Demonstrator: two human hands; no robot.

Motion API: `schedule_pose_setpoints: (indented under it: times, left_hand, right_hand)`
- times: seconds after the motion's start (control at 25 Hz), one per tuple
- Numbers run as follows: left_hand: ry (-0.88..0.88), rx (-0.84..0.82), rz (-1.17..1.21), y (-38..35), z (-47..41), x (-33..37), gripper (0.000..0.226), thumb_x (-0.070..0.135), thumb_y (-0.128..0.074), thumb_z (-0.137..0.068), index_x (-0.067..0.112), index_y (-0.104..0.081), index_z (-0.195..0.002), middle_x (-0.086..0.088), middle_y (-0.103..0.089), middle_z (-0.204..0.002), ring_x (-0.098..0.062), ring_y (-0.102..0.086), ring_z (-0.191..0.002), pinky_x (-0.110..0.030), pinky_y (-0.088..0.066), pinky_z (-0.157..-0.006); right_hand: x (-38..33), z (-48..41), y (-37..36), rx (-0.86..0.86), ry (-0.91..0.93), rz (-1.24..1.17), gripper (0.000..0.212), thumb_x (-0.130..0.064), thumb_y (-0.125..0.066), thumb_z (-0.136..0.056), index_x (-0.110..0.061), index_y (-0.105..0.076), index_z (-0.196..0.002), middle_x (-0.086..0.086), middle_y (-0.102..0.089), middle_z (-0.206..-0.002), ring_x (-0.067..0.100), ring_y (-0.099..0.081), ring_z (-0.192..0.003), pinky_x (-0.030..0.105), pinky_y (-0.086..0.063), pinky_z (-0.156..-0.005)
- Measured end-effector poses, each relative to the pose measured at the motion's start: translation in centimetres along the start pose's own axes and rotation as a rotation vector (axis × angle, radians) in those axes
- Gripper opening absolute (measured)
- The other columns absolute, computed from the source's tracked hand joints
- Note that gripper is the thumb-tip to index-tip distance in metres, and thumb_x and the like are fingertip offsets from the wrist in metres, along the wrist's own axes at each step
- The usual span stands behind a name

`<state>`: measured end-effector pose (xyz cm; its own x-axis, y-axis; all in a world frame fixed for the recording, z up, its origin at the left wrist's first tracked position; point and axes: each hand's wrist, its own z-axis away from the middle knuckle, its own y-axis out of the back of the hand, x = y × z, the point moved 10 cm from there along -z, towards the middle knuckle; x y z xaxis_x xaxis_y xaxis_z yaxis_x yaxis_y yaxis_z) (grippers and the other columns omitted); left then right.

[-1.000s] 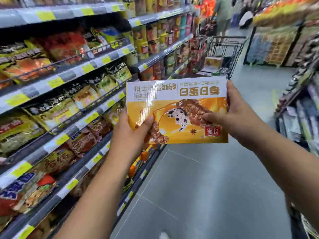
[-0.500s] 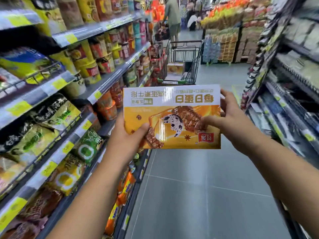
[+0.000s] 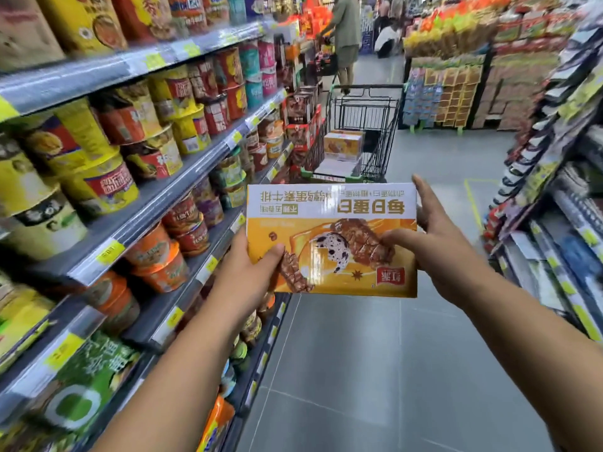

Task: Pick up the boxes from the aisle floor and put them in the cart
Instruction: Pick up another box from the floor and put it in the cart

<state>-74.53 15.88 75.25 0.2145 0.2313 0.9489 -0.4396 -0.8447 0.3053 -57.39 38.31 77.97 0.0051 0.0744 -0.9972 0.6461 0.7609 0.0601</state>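
Observation:
I hold a flat yellow and white snack box [image 3: 339, 223] upside down at chest height over the aisle. My left hand [image 3: 248, 272] grips its lower left corner, thumb on the front. My right hand [image 3: 437, 243] grips its right edge, thumb on the picture and fingers behind. A black wire shopping cart [image 3: 385, 125] stands farther down the aisle by the left shelves. Inside it lies a similar yellow box [image 3: 342, 145] on top of white ones.
Shelves of instant noodle cups [image 3: 156, 151] line the left side. Racks of packets [image 3: 554, 177] run along the right. A person [image 3: 346, 34] stands beyond the cart. Grey floor tiles [image 3: 391, 370] stretch between me and the cart.
The shelves have slid past on the left and the cart looms larger and nearer. The box stays in both hands in the same grip.

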Motion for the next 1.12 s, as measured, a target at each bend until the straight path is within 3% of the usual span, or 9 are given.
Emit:
schedule_pose_setpoints:
  times: [0.08,0.2,0.32,0.44,0.52,0.68,0.84,0.96,1.12]
  left_hand:
    - [0.025,-0.011,0.008,-1.5,-4.8,-0.7,0.046,0.059,-0.063,-0.075,0.047,-0.052,-0.118,0.021,-0.068,-0.112,-0.008,-0.064,-0.106,-0.045,-0.05,-0.098]
    - [0.033,-0.017,0.031,-3.9,-12.7,-1.8,0.038,0.048,-0.072,-0.078,0.047,-0.055,-0.112,0.016,-0.068,-0.111,-0.007,-0.065,-0.103,-0.044,-0.05,-0.098]
    - [0.022,-0.01,0.045,-6.2,-22.2,-3.2,0.044,0.055,-0.077,-0.064,0.055,-0.055,-0.101,0.015,-0.07,-0.108,-0.007,-0.066,-0.101,-0.044,-0.052,-0.095]
    - [0.015,-0.087,0.066,-8.9,-31.7,-4.2,0.057,0.051,-0.082,-0.063,0.049,-0.054,-0.113,0.011,-0.07,-0.11,-0.01,-0.068,-0.102,-0.046,-0.052,-0.095]
    - [0.034,-0.168,0.086,-11.1,-38.2,-4.3,0.063,0.041,-0.084,-0.066,0.034,-0.054,-0.122,0.009,-0.072,-0.11,-0.01,-0.069,-0.101,-0.047,-0.052,-0.095]
    - [0.067,-0.225,0.09,-14.9,-50.1,-4.1,0.068,0.051,-0.081,-0.054,0.039,-0.056,-0.116,0.01,-0.072,-0.109,-0.011,-0.069,-0.101,-0.047,-0.053,-0.095]
    - [0.057,-0.255,0.055,-19.4,-59.7,-4.3,0.057,0.045,-0.083,-0.059,0.051,-0.054,-0.109,0.014,-0.07,-0.11,-0.01,-0.068,-0.103,-0.046,-0.053,-0.095]
    - [0.091,-0.216,-0.004,-22.4,-67.6,-5.4,0.061,0.054,-0.081,-0.056,0.058,-0.051,-0.109,0.016,-0.069,-0.111,-0.01,-0.066,-0.104,-0.046,-0.053,-0.094]
    - [0.148,-0.204,-0.024,-26.5,-77.2,-6.8,0.057,0.031,-0.081,-0.078,0.039,-0.046,-0.122,0.017,-0.066,-0.108,-0.007,-0.065,-0.101,-0.044,-0.052,-0.096]
  right_hand:
    - [0.7,-5.4,0.4,-0.009,-0.026,-0.001,0.092,-0.002,-0.064,-0.084,-0.051,-0.018,-0.147,-0.01,-0.057,-0.134,0.014,-0.064,-0.106,0.044,-0.055,-0.084]
    - [2.2,-13.5,0.6,-0.008,-0.046,0.009,0.09,-0.003,-0.064,-0.085,-0.054,-0.019,-0.145,-0.011,-0.057,-0.133,0.016,-0.065,-0.106,0.041,-0.055,-0.079]
    - [4.2,-22.7,0.0,0.011,-0.053,0.054,0.089,-0.005,-0.065,-0.085,-0.057,-0.02,-0.141,-0.014,-0.057,-0.133,0.015,-0.063,-0.107,0.047,-0.053,-0.088]
    - [5.8,-31.3,0.1,0.073,-0.085,0.105,0.095,-0.006,-0.068,-0.084,-0.051,-0.013,-0.147,-0.012,-0.053,-0.138,0.016,-0.061,-0.112,0.053,-0.048,-0.097]
    - [6.2,-36.9,0.7,0.133,-0.084,0.167,0.098,-0.008,-0.069,-0.083,-0.048,-0.009,-0.149,-0.013,-0.051,-0.14,0.015,-0.058,-0.116,0.05,-0.046,-0.101]
    - [6.3,-46.6,1.9,0.198,-0.096,0.209,0.098,-0.008,-0.068,-0.085,-0.042,-0.004,-0.152,-0.015,-0.049,-0.14,0.013,-0.058,-0.114,0.039,-0.046,-0.1]
    - [8.7,-56.5,4.0,0.223,-0.113,0.177,0.099,-0.009,-0.069,-0.082,-0.045,-0.007,-0.15,-0.012,-0.051,-0.139,0.017,-0.059,-0.114,0.049,-0.046,-0.101]
    - [11.0,-65.1,5.3,0.21,-0.126,0.158,0.098,-0.007,-0.069,-0.082,-0.044,-0.009,-0.15,-0.021,-0.057,-0.121,0.014,-0.06,-0.11,0.048,-0.046,-0.101]
    - [13.9,-76.7,5.9,0.128,-0.165,0.105,0.098,-0.004,-0.069,-0.082,-0.043,-0.011,-0.149,-0.023,-0.057,-0.11,0.019,-0.062,-0.109,0.051,-0.047,-0.099]
